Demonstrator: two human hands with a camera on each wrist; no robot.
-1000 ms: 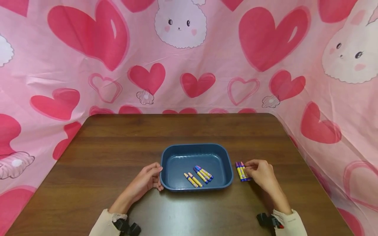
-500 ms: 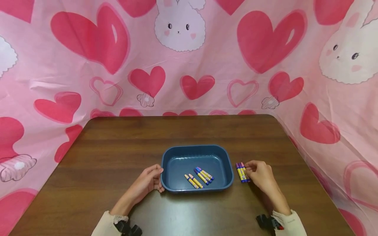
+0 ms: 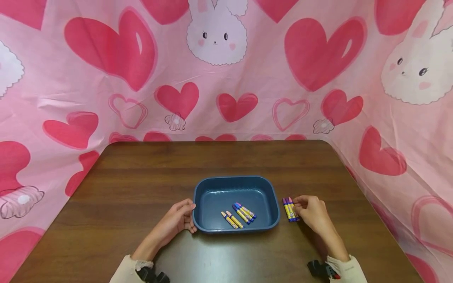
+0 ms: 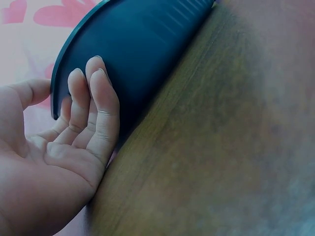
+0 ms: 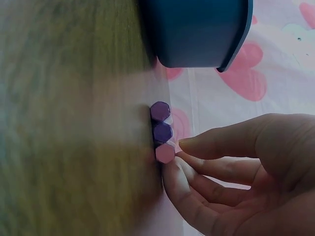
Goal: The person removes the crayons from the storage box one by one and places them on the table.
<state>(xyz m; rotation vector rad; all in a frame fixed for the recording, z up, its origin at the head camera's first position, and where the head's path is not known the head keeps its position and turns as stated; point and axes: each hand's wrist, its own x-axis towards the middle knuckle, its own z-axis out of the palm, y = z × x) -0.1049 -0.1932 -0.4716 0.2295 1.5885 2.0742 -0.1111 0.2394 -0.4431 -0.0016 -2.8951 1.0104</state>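
Note:
In the head view a dark blue rectangular tray (image 3: 236, 230) stands on the wooden table. My left hand (image 3: 177, 218) holds its left end, the thumb at the rim and the curled fingers against the outer wall, as the left wrist view shows. Right of the tray three crayons lie side by side: a purple crayon (image 5: 160, 111), a dark violet crayon (image 5: 163, 132) and a pink crayon (image 5: 165, 153). Thumb and index finger of my right hand (image 3: 313, 212) pinch the pink crayon at the right end of the row.
Inside the tray lie several crayons: a pair with pale tips, one of them an orange-pink crayon (image 3: 234, 219), and a group with blue and pink tips around a yellow-wrapped crayon (image 3: 242, 214). A pink heart-patterned cloth (image 3: 226, 78) hangs behind the brown table (image 3: 148, 157).
The head view has tilted up slightly, so everything sits a little lower in it. Both hands keep their places at the tray and at the crayon row.

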